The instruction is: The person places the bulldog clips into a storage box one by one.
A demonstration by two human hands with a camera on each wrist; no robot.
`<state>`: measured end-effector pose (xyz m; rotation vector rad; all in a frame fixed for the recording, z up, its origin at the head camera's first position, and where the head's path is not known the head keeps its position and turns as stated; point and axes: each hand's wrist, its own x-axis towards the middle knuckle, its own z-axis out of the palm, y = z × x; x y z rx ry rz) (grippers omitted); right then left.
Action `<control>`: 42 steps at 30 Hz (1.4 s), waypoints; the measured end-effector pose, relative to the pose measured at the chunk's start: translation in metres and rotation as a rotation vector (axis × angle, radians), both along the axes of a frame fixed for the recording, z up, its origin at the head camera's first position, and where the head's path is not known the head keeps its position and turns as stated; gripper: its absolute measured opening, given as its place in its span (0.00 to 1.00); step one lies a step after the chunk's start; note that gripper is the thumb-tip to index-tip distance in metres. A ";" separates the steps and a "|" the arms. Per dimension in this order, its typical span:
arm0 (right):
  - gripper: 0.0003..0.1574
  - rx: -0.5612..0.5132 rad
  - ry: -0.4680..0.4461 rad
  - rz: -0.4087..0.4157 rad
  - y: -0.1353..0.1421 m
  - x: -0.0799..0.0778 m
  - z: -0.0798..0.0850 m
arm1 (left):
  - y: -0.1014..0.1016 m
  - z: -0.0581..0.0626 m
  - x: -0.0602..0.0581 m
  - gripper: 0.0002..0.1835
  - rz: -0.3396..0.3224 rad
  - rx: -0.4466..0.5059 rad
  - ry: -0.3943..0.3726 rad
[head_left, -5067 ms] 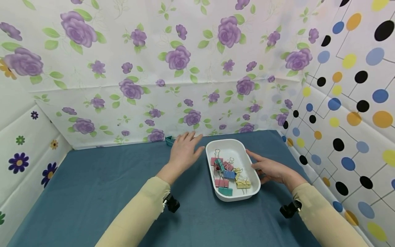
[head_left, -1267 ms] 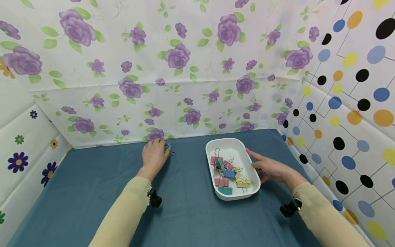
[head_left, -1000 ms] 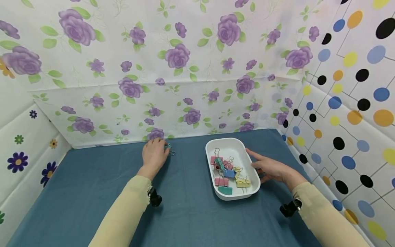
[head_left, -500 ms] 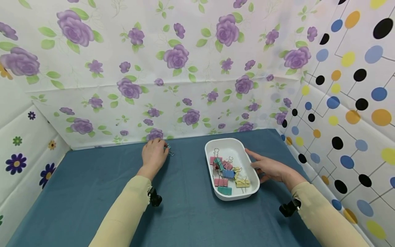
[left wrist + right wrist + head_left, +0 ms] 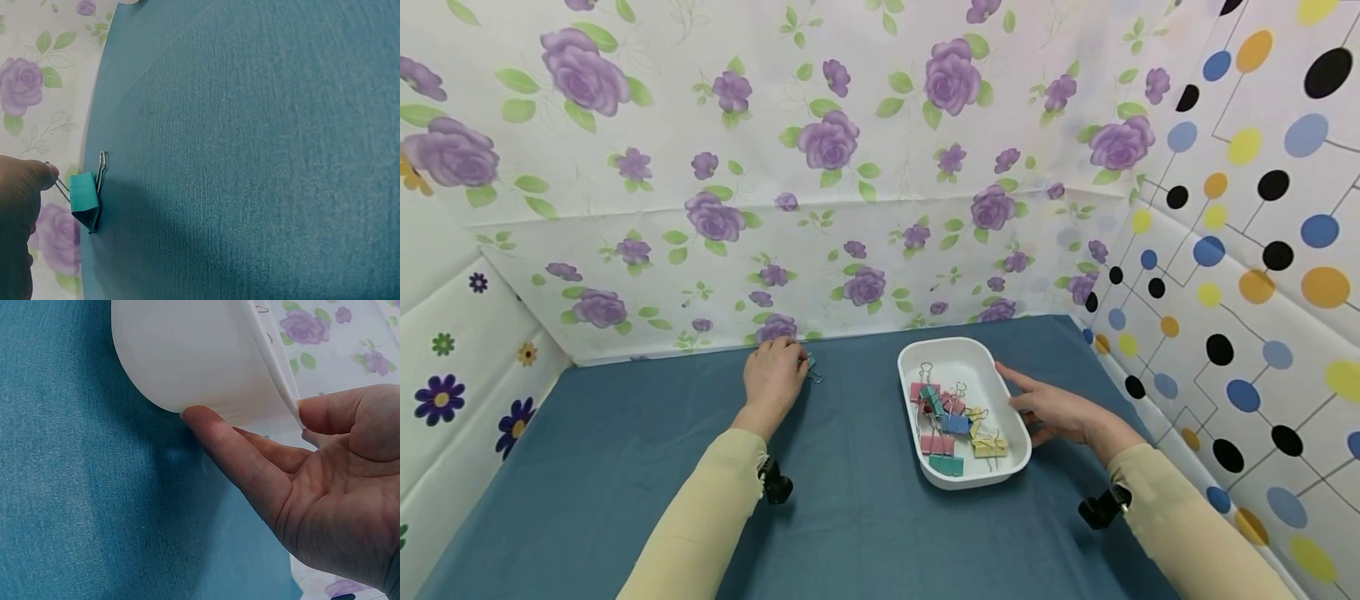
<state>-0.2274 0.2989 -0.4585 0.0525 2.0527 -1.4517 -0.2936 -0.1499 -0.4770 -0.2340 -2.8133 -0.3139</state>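
At the back of the table, beside the flowered backdrop, my left hand [image 5: 773,373] pinches a teal binder clip [image 5: 84,195] by one wire handle. In the left wrist view the clip's other wire handle points upward and away from the fingers. My right hand [image 5: 1060,408] touches the right side of a white tray [image 5: 957,350] from outside. In the right wrist view its fingers are nearly straight, one fingertip at the tray's lower edge and the thumb tip at the rim. Several binder clips lie in the tray, among them a yellow clip [image 5: 990,448] and a blue clip [image 5: 956,424].
A blue cloth [image 5: 857,525] covers the table under the tray. The flowered backdrop [image 5: 865,250] rises along the back edge, and a dotted panel [image 5: 1225,317] stands on the right. Another flowered panel [image 5: 445,350] borders the left side.
Since the earliest frame my left hand has moved left and taken hold of the teal binder clip. Over the last second the clip's wire handle has swung slightly downward. The right hand has stayed put.
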 end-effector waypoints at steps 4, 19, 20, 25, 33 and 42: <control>0.44 0.002 0.000 0.000 -0.001 0.001 0.000 | -0.004 0.000 0.000 0.06 -0.005 -0.002 0.020; 0.44 -0.002 -0.002 0.005 0.000 0.000 -0.001 | -0.017 0.008 0.006 0.06 -0.017 0.001 0.081; 0.44 -0.003 -0.002 0.002 0.000 0.000 0.000 | -0.018 0.009 0.006 0.06 -0.017 0.003 0.082; 0.45 0.000 0.001 -0.001 -0.001 0.000 0.000 | -0.020 0.011 0.008 0.06 -0.021 0.013 0.093; 0.45 -0.002 0.004 -0.006 -0.001 0.001 0.000 | -0.021 0.019 0.012 0.06 -0.056 0.045 0.160; 0.45 -0.004 0.012 0.003 -0.001 0.001 0.000 | -0.015 0.030 0.010 0.05 -0.111 0.085 0.240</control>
